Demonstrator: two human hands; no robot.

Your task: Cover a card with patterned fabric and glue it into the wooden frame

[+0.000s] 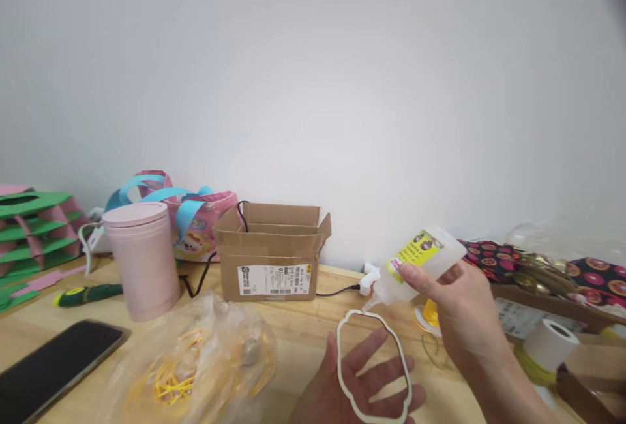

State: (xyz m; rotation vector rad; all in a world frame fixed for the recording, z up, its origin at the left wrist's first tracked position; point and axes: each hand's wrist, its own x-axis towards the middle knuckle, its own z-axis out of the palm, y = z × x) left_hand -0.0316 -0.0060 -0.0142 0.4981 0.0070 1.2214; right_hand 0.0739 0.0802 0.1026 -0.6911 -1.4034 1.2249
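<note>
My left hand [374, 372], palm up with the fingers spread, holds a thin cream-white frame [341, 362] with a scalloped outline. The thumb lies along the frame's left side and the fingertips along its right. In my right hand [464, 300] is a translucent squeeze bottle [420, 264] with a yellow-green label, my thumb pressed on its side. The bottle is tipped nozzle-down to the left. Its nozzle tip meets the frame's top edge or hovers just over it; I cannot tell which. Any liquid at the tip is too small to make out.
A cardboard box [268, 261] stands against the wall. Left are a pink tumbler [139, 261], a phone [59, 368], a screwdriver [88, 294] and a plastic bag [220, 346] of yellow cord. Right are a yellow spool [430, 316], a white-cored cord spool [550, 346] and patterned fabric [596, 280].
</note>
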